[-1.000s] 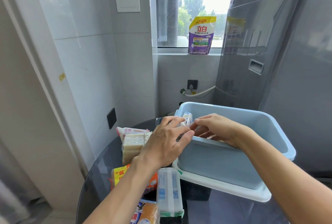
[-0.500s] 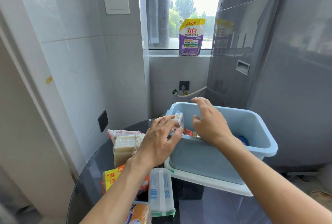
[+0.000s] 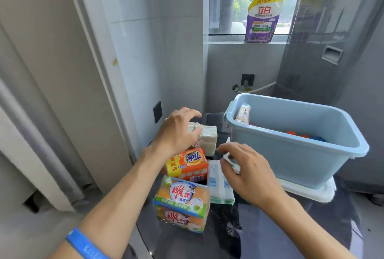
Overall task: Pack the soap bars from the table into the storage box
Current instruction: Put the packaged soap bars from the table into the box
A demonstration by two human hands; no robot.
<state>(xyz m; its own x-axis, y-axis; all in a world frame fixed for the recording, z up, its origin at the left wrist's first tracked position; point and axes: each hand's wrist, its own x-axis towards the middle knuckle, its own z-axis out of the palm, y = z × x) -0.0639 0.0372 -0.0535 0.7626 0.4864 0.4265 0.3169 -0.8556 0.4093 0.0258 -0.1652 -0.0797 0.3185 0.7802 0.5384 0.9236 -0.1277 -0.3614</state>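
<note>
A light blue storage box (image 3: 291, 154) stands on a white lid (image 3: 307, 193) at the right of the dark glass table (image 3: 249, 236). One wrapped soap bar (image 3: 243, 113) leans in its near-left corner. Left of the box lie several soap packs. My left hand (image 3: 178, 132) grips a clear-wrapped pack of pale bars (image 3: 208, 137) from above. My right hand (image 3: 247, 172) pinches the far end of a white soap pack (image 3: 217, 186). Between them sits an orange Tide pack (image 3: 189, 163). Nearer me, an orange-and-green soap pack (image 3: 182, 195) rests on another one (image 3: 180, 220).
A grey washing machine (image 3: 336, 55) rises right behind the box. A purple detergent pouch (image 3: 264, 17) stands on the window sill. The tiled wall (image 3: 145, 61) is close on the left. Orange and blue items (image 3: 299, 135) lie at the bottom of the box.
Both hands have left the box and come down to the packs on the table. The wrapped bar stays in the box corner. My view has tilted down and left.
</note>
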